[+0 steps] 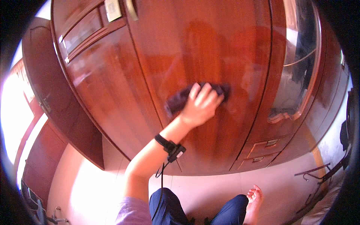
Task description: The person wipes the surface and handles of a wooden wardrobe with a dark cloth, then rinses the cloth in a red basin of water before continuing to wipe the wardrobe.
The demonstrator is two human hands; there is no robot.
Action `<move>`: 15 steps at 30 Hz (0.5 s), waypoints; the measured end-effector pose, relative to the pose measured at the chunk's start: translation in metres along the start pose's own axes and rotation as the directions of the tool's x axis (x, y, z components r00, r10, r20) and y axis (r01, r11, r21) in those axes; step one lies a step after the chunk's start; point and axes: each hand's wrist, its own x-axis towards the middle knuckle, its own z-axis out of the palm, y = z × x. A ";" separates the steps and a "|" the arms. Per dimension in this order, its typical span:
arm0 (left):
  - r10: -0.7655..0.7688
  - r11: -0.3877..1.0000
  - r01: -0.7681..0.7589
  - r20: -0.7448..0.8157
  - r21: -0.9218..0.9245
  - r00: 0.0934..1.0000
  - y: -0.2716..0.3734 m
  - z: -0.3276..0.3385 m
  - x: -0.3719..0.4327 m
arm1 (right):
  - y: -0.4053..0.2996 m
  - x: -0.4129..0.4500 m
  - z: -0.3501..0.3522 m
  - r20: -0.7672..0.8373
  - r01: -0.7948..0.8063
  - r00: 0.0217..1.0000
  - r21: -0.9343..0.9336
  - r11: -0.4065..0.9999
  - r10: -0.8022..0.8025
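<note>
My left hand (pixel 202 109) presses a bunched dark cloth (pixel 177 103) against the glossy reddish-brown wooden door of a wardrobe (pixel 208 149). The cloth sticks out on both sides of my fingers, and its edges are blurred. A black strap with a small device (pixel 171 147) circles my left wrist, and a black cable hangs from it. Low on the right, beside my knee, my right hand (pixel 254 196) holds nothing that I can see; its fingers are loosely bent and slightly apart.
A mirror panel (pixel 295 81) and small drawers (pixel 261 147) stand right of this door. Upper left is a metal handle (pixel 131 9). A dark wooden door (pixel 53 84) stands at the left, beside bright light. A dark metal frame (pixel 320 173) juts in at right above the tiled floor (pixel 180 182).
</note>
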 end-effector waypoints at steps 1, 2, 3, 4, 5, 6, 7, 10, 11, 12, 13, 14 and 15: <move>0.115 0.993 -0.112 0.051 -0.046 0.992 0.003 0.004 -0.032 | 0.001 -0.006 0.011 0.016 0.007 1.000 -0.011 1.000 -0.007; 0.230 0.970 -0.214 0.160 -0.111 0.960 0.005 -0.006 -0.054 | 0.001 -0.009 0.017 0.021 0.025 0.999 -0.025 0.999 -0.024; 0.318 0.945 -0.290 0.219 -0.149 0.923 0.003 -0.012 -0.078 | 0.002 -0.011 0.022 0.037 0.023 0.999 -0.032 0.999 -0.022; 0.394 0.914 -0.334 0.301 -0.231 0.868 -0.001 -0.019 -0.100 | 0.003 -0.012 0.024 0.062 0.021 0.998 -0.018 1.000 -0.020; 0.476 0.869 -0.368 0.352 -0.331 0.806 -0.009 -0.021 -0.122 | 0.003 -0.012 0.027 0.087 0.022 0.996 -0.002 1.000 -0.022; 0.533 0.836 -0.414 0.356 -0.359 0.768 -0.019 -0.026 -0.134 | 0.003 -0.011 0.027 0.098 0.031 0.995 -0.006 0.999 -0.031; 0.587 0.800 -0.456 0.356 -0.389 0.727 -0.030 -0.034 -0.142 | 0.001 -0.012 0.026 0.079 0.031 0.996 -0.022 0.999 -0.029; 0.596 0.800 -0.504 0.339 -0.326 0.728 -0.082 -0.058 -0.145 | 0.000 -0.012 0.022 0.075 0.035 0.997 -0.046 0.998 -0.031; 0.520 0.844 -0.415 0.329 -0.340 0.788 -0.101 -0.067 -0.135 | -0.002 -0.012 0.021 0.075 0.039 0.997 -0.048 0.998 -0.035; 0.431 0.880 -0.348 0.239 -0.323 0.870 -0.127 -0.073 -0.130 | -0.001 -0.014 0.025 0.080 0.036 0.996 -0.052 0.998 -0.031; 0.293 0.942 -0.133 0.565 -0.307 0.771 -0.146 -0.087 -0.098 | -0.003 -0.016 0.029 0.060 0.039 0.998 -0.058 0.998 -0.036; 0.235 0.966 -0.212 0.154 -0.149 0.960 -0.171 -0.093 -0.094 | -0.003 -0.019 0.034 0.050 0.029 0.998 -0.066 0.997 -0.026; 0.110 0.994 -0.110 0.144 -0.005 0.983 -0.194 -0.103 -0.080 | -0.002 -0.021 0.038 0.051 0.016 0.999 -0.081 0.997 -0.012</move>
